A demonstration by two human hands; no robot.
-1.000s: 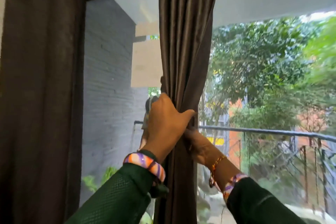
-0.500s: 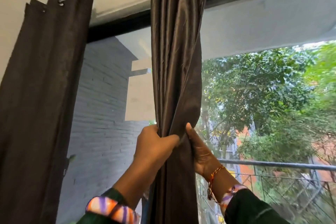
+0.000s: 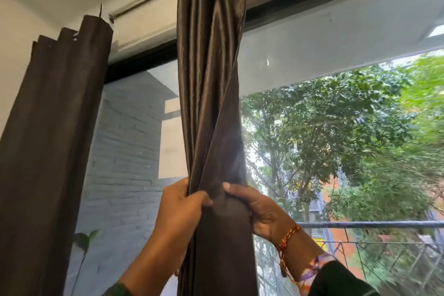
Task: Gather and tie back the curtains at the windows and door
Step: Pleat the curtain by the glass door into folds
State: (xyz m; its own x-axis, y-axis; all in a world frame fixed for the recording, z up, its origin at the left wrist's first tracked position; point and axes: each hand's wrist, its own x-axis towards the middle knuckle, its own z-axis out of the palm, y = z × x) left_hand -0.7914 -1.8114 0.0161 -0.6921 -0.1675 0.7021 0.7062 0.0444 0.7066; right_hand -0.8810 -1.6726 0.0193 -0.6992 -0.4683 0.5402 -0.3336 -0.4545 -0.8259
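A dark brown satin curtain (image 3: 211, 79) hangs gathered into a narrow bundle in front of the window, twisted where one fold crosses over the others. My left hand (image 3: 179, 209) grips the bundle from the left, fingers pinching the folds. From the right, my right hand (image 3: 258, 209) wraps around the same bundle, thumb pressed on the front. A second brown curtain (image 3: 52, 151) hangs loose at the left, away from both hands. No tie-back is in view.
A metal curtain rod (image 3: 144, 2) runs along the top under the ceiling. Behind the glass are a grey brick wall (image 3: 127, 163), a balcony railing (image 3: 370, 224) and green trees (image 3: 348, 139).
My view has tilted upward, so the rod and curtain tops now show. Both hands have stayed closed on the bundle, and a fold now crosses it in a twist.
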